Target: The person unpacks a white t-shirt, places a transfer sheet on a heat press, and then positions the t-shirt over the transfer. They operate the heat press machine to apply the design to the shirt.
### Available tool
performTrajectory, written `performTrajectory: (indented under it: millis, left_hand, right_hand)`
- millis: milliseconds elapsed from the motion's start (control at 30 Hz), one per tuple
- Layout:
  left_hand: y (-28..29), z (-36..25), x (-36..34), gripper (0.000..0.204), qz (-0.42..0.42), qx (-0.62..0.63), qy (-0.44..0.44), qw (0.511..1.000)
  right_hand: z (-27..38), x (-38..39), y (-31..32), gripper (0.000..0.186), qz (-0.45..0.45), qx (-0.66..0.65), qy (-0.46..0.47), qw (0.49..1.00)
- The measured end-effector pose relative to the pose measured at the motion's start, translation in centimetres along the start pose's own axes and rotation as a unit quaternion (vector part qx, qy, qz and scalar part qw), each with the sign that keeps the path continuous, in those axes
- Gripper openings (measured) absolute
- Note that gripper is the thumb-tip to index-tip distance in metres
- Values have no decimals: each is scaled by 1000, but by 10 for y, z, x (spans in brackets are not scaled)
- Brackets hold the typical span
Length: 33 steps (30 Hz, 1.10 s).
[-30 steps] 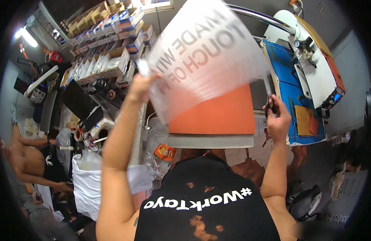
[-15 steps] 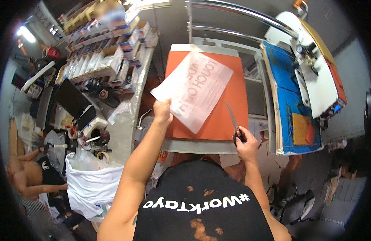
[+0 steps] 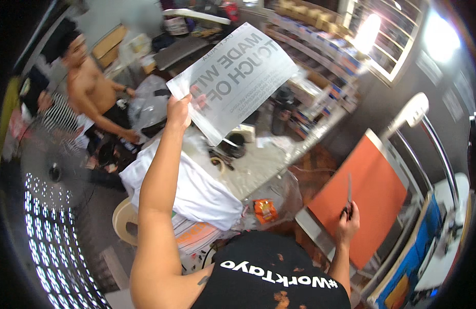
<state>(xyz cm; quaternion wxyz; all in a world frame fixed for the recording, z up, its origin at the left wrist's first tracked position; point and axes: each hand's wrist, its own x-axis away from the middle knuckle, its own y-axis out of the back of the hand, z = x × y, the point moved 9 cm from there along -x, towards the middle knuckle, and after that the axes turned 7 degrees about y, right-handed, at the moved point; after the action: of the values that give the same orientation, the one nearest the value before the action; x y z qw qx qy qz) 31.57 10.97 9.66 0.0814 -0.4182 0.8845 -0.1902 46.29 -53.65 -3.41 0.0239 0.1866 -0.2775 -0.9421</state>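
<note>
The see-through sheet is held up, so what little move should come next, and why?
Perhaps lower the left hand a little toward the table. That might steady the see-through sheet, since it is held near one corner only, and the right hand is busy with the scissors, off to the other side.

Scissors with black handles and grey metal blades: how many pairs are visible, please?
1: the black-handled metal scissors in the person's right hand, seen against the flat orange rectangular pad. Others may be hidden elsewhere.
</note>
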Motion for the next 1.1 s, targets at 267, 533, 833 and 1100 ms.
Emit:
performTrajectory:
  millis: [267,533,833,1100]
  left_hand:
    - [188,-11,-18,52,-207,146,-32,967]
    - [336,-51,10,47,-442,93,-38,891]
    - [353,-114,19,35,-414,-170,18,894]
    - [225,-197,23,31,-239,-210,-256,913]
  right_hand:
    - [-49,4,-33,62,31,256,84,962]
    - [-24,3,-33,63,34,276,60,959]
    - [-27,5,-34,64,26,308,54,950]
    - [-21,3,-35,64,29,308,52,950]
